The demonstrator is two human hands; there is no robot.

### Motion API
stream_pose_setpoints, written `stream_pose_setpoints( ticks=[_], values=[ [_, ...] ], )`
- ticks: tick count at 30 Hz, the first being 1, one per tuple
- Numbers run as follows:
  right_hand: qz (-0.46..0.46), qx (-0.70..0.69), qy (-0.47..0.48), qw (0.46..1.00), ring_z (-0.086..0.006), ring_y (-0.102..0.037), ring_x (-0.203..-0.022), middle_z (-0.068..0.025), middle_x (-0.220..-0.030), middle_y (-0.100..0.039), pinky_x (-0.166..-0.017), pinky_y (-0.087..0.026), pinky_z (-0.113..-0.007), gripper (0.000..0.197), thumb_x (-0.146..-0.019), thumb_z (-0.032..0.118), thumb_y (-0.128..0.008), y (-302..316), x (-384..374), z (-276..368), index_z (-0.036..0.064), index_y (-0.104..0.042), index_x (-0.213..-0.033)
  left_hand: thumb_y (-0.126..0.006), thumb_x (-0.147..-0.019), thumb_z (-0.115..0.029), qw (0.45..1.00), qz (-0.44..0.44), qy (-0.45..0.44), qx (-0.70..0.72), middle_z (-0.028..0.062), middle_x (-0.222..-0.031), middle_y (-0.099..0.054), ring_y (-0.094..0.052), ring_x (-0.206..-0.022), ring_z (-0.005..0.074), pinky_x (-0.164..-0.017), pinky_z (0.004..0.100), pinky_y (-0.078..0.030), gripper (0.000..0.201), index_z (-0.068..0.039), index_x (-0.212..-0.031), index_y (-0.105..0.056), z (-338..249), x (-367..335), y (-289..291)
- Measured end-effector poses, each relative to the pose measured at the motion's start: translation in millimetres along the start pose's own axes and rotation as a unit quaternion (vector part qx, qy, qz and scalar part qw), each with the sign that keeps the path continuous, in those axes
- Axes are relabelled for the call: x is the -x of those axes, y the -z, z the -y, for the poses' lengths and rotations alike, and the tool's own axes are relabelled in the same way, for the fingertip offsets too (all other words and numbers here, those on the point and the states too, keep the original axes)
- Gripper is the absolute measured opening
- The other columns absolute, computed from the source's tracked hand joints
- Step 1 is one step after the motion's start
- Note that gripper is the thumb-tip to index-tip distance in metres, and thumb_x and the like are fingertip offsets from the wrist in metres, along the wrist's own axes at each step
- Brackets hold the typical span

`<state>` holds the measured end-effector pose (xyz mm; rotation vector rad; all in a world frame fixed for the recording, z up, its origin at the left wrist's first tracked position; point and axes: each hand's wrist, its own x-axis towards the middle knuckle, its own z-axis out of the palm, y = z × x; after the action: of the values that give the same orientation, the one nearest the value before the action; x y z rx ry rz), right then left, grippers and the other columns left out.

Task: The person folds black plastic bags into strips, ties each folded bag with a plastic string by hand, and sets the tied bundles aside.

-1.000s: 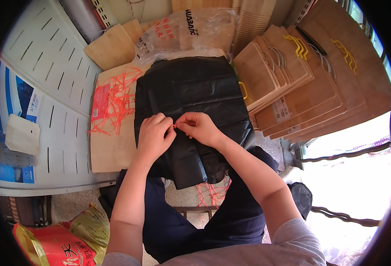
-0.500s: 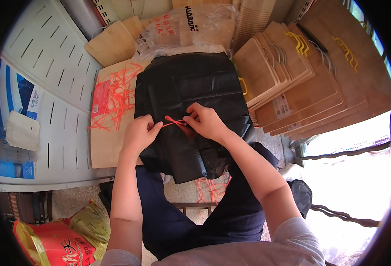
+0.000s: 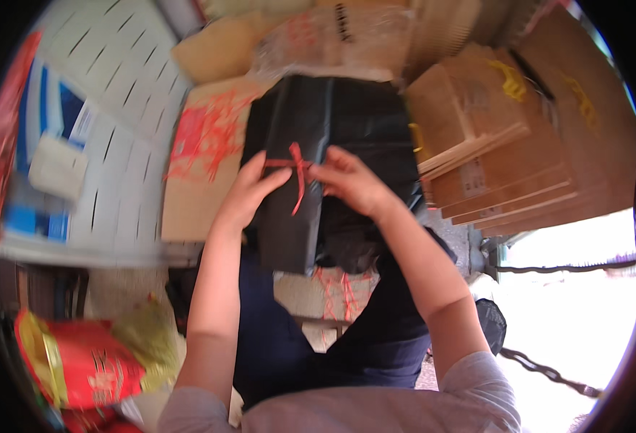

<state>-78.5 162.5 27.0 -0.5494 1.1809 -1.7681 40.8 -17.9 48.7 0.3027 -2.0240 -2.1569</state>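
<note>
A folded bundle of black plastic (image 3: 286, 234) lies lengthwise over a wider spread of black plastic bags (image 3: 365, 115) in front of me. Red plastic string (image 3: 297, 172) runs across the bundle, knotted in the middle with loose ends sticking up and down. My left hand (image 3: 244, 198) grips the bundle's left edge, thumb on top beside the string. From the other side, my right hand (image 3: 357, 186) holds the right edge close to the string, with thumb and fingers bent around it. The undersides of both hands' grips are hidden.
Loose red strings (image 3: 220, 130) lie on a wooden board (image 3: 181, 216) at the left. Several wooden boards with yellow handles (image 3: 505, 79) lean at the right. A slotted white metal panel (image 3: 108, 166) stands at the far left, above a red and yellow bag (image 3: 94, 361).
The string was stretched between my fingertips; now it lies knotted on the bundle and my hands hold the bundle's sides. The view has shifted, and the folded strip lies straighter.
</note>
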Motion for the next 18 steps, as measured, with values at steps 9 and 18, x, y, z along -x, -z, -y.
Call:
stream_pose_setpoints(
  ticks=[9, 18],
  values=[
    [0.042, 0.051, 0.020, 0.998, -0.0066, -0.057, -0.081, -0.0026, -0.097, -0.065, -0.074, -0.047, -0.022, 0.037, -0.098, 0.028, -0.052, 13.7, 13.7, 28.4, 0.0013, -0.057, -0.123, -0.058, -0.092, -0.009, 0.966, -0.240, 0.001, -0.097, 0.0071, -0.122, -0.059, -0.059, -0.104, 0.0147, -0.091, 0.0285, -0.046, 0.045, -0.002, -0.135, -0.045, -83.1, 213.5, 124.2],
    [0.017, 0.042, 0.027, 0.999, -0.0076, -0.056, -0.081, -0.0018, -0.096, -0.064, -0.074, -0.047, -0.023, 0.036, -0.098, 0.028, -0.053, 16.2, 17.9, 19.3, 0.0007, -0.058, -0.121, -0.066, -0.089, -0.012, 0.918, -0.350, 0.160, -0.093, 0.0042, -0.116, -0.062, -0.058, -0.104, 0.0124, -0.090, 0.0269, -0.045, 0.046, -0.005, -0.132, -0.049, -2.1, 406.3, 157.8]
  ],
)
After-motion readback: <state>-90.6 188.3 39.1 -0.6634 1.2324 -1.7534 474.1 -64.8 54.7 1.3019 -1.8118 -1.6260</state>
